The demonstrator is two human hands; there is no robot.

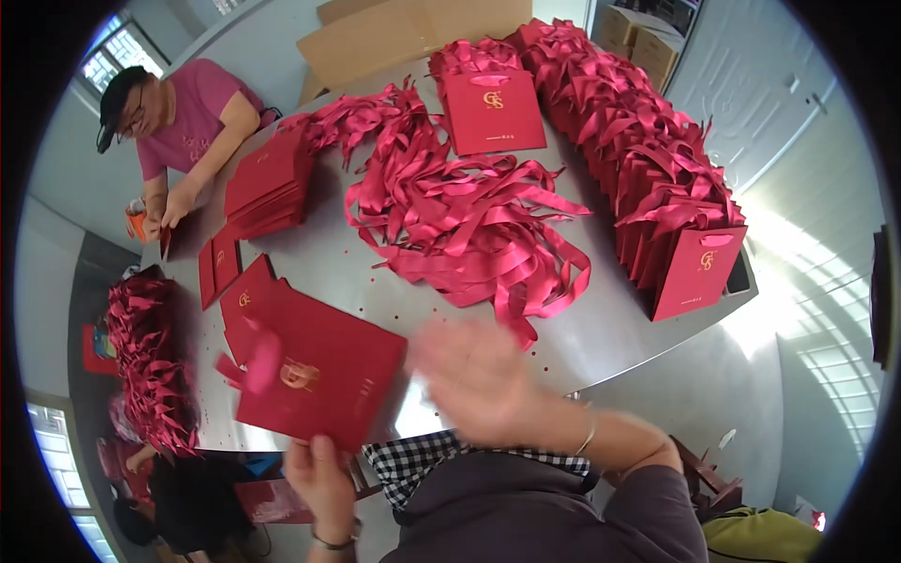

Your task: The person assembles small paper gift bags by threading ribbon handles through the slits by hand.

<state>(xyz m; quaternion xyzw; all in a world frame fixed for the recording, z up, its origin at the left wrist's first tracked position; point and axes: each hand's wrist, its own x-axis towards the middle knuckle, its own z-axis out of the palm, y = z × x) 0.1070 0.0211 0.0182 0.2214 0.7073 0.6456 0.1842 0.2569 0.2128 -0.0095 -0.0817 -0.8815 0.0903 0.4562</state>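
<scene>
"Dark shirt (526, 511) fills my near view. What room do you see around the ribbon heap (469, 220)?"

"I see bare metal table (605, 342) on the heap's near side, out to a curved edge; packed bags (624, 141) line its right."

"Hands?"

"Left hand (322, 483) pinches the red bag's (343, 352) near edge, left and nearside of the heap; right hand (479, 385), blurred, looks open beside it. Flat bag, gold emblem, pink ribbon."
</scene>
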